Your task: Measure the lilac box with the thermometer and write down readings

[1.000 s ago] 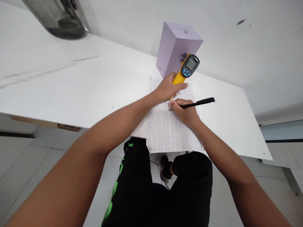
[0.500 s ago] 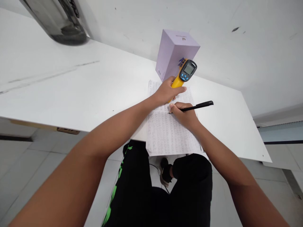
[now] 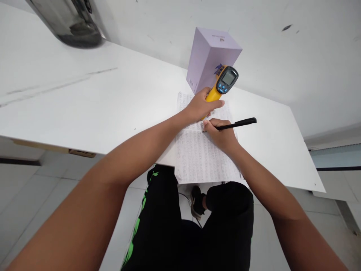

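My left hand is wrapped round the yellow handle of an infrared thermometer, whose small screen and blue buttons face me. Just below it, my right hand pinches a black pen, its tip down on the paper. Both hands rest over a sheet of paper covered in rows of small handwriting, too fine to read. The sheet's lower edge hangs over the table's near edge. Behind the thermometer stands a lilac box, partly hidden by it.
The white table runs along a wall. A dark, glassy container stands at the back left. My legs in black trousers are under the near edge, with a cable on the floor.
The whole view has shifted slightly, so the table contents sit a little higher. Both hands keep their holds on the thermometer and the pen, nearly unmoved on the paper.
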Demonstrator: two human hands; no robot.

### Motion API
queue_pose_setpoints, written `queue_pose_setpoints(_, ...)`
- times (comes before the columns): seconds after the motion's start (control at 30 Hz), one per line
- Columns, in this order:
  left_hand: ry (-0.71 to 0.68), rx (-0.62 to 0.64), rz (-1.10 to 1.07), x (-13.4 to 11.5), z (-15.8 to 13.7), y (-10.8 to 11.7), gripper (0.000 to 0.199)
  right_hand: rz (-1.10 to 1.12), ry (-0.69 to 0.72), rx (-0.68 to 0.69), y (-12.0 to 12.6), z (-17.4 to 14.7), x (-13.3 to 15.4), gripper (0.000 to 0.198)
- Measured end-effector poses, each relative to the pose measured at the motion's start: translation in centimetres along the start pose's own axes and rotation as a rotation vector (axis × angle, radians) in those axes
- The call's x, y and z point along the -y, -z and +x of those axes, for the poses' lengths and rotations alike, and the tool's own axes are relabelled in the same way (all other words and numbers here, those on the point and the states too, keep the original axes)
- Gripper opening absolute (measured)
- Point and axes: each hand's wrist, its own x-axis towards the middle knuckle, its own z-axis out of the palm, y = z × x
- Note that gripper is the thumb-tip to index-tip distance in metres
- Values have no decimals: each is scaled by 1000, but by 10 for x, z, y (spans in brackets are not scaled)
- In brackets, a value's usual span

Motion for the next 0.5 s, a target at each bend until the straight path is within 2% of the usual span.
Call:
queue_pose_setpoints(0.17, -27, 18, 4, 3, 2, 1, 27, -6, 0, -4, 0, 0, 1, 39)
queue_pose_setpoints(0.4, -2, 12, -4, 1, 0, 1, 29, -3, -8, 81, 3, -1, 1, 40)
queue_pose_setpoints(0.5, -16, 16, 2, 2, 1, 1, 29, -5, -15, 56, 2, -1, 2, 39)
